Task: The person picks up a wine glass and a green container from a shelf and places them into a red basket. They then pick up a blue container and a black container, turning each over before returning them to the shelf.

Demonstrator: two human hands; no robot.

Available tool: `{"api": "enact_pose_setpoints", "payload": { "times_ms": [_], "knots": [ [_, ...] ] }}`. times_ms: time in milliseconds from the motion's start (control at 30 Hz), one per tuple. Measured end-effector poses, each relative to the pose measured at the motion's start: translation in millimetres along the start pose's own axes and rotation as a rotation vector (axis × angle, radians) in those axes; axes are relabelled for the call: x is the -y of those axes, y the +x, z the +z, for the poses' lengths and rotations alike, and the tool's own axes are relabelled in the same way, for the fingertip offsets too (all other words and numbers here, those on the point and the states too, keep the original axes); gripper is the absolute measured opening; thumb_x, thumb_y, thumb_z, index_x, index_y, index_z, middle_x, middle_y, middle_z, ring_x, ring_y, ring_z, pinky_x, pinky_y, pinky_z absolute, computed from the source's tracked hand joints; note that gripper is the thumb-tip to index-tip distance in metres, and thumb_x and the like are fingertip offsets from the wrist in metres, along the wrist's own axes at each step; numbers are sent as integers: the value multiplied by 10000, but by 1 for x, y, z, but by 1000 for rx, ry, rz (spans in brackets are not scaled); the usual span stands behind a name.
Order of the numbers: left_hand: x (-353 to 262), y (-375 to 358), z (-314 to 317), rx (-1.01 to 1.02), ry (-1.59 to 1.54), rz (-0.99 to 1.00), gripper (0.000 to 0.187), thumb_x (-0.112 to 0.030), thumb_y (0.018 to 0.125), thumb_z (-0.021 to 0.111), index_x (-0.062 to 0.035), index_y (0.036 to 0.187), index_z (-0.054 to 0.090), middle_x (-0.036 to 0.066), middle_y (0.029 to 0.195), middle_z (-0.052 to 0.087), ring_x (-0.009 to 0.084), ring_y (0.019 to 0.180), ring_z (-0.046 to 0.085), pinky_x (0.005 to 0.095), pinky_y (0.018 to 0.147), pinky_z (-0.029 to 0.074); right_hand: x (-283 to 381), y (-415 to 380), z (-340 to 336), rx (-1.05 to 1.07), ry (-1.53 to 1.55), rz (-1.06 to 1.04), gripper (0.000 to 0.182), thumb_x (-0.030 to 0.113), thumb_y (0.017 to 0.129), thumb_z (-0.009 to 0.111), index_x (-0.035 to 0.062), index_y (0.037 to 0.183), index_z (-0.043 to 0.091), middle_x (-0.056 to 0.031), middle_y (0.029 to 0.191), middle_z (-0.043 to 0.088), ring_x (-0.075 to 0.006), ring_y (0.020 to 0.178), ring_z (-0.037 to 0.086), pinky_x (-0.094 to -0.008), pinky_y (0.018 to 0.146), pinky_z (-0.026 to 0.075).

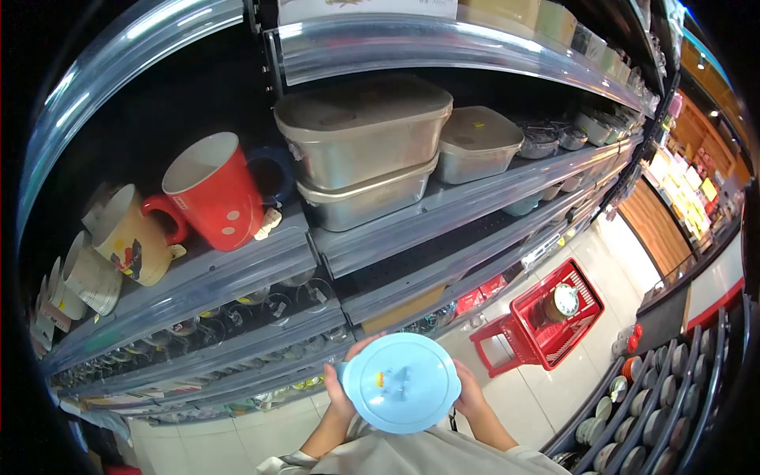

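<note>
A light blue round container with a lid [412, 400] is held level in front of my body, between both hands. My left hand [340, 392] grips its left side, fingers partly behind the rim. On the opposite side, my right hand [470, 393] wraps round the edge near a small tab; some of its fingers are hidden under the container. A small yellow mark and some faint print show on the lid. Straight ahead on the shelf stand two stacked metal food boxes with lids [364, 142], and a smaller lidded metal box [478, 146] sits to their right.
A red mug with dots [215, 194] and a cream mug [131, 237] stand on the left shelf [229, 277]. Glassware fills lower shelves. A red basket [558, 317] holding a round-topped item rests on a red stool [499, 340]. Racks of dishes [649, 412] stand at right.
</note>
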State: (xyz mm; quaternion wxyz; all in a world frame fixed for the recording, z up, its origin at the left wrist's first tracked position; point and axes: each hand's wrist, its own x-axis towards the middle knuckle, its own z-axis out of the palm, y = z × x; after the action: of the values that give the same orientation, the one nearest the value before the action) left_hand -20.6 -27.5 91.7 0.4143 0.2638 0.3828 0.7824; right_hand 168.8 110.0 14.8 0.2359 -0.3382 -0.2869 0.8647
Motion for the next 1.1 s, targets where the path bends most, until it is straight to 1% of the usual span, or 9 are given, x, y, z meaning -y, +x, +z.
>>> {"api": "enact_pose_setpoints", "payload": {
  "times_ms": [167, 333, 433, 533, 767, 833, 933, 967, 1100],
  "knots": [
    [6, 2, -3, 19, 86, 71, 990, -776, 806, 151, 33, 1347, 331, 216, 1412, 344, 313, 1312, 334, 429, 1094, 244, 3, 1, 6, 58, 50, 5, 405, 273, 941, 460, -29, 1210, 488, -118, 1095, 610, -189, 1002, 590, -319, 901, 458],
    [18, -1, 6, 52, 90, 24, 989, -780, 807, 160, 30, 1348, 330, 207, 1419, 339, 305, 1311, 339, 425, 1091, 250, 23, -22, 34, 342, 147, -12, 738, 532, 880, 479, 15, 1385, 329, -161, 1389, 400, -255, 1240, 437, -400, 1025, 363],
    [27, -7, 4, 88, 52, -81, 940, -731, 848, 108, 27, 1364, 315, 193, 1420, 345, 288, 1320, 323, 431, 1101, 223, 25, -22, 15, 292, -61, 174, 781, 531, 838, 527, 19, 1391, 318, -164, 1393, 383, -252, 1255, 411, -396, 1029, 353],
    [32, -4, -10, 243, 377, 69, 928, -713, 859, 108, 29, 1390, 283, 184, 1451, 297, 280, 1356, 259, 427, 1120, 166, 29, -19, 15, 346, -140, 101, 788, 491, 807, 556, 18, 1390, 315, -165, 1360, 413, -257, 1232, 429, -390, 1018, 363],
    [36, 0, 7, 291, 283, -14, 836, -628, 898, 122, 6, 1438, 203, 150, 1526, 127, 272, 1407, 133, 421, 1138, 91, 51, -31, 22, 320, -149, 157, 758, 452, 793, 559, 25, 1375, 328, -162, 1327, 433, -255, 1212, 440, -383, 1011, 365],
    [23, 0, 27, 141, 207, 8, 806, -599, 908, 143, 3, 1442, 192, 149, 1530, 114, 272, 1411, 116, 424, 1141, 83, 51, -33, 27, 263, -210, 100, 712, 486, 807, 554, -32, 1282, 441, -212, 1180, 567, -283, 1060, 572, -404, 931, 455],
    [32, 4, 15, 176, 163, -2, 855, -628, 894, 133, 35, 1432, 191, 165, 1513, 173, 276, 1404, 137, 418, 1137, 84, 53, -31, 31, 283, -198, 106, 746, 499, 805, 562, -37, 1303, 417, -218, 1223, 542, -291, 1093, 556, -416, 953, 437],
    [32, 2, 18, 203, -27, -76, 846, -625, 898, 154, 31, 1431, 194, 167, 1505, 193, 281, 1387, 196, 431, 1131, 137, 52, -31, 30, 274, -190, 96, 746, 499, 805, 562, -37, 1303, 417, -218, 1223, 542, -291, 1093, 556, -416, 953, 437],
    [25, 13, 16, 183, -95, -204, 833, -619, 904, 171, 34, 1417, 234, 177, 1474, 261, 296, 1352, 276, 431, 1119, 199, 46, -29, 31, 215, -123, 101, 819, 605, 838, 447, -11, 1368, 349, -207, 1317, 468, -309, 1201, 475, -424, 1020, 370]
  ]
}}
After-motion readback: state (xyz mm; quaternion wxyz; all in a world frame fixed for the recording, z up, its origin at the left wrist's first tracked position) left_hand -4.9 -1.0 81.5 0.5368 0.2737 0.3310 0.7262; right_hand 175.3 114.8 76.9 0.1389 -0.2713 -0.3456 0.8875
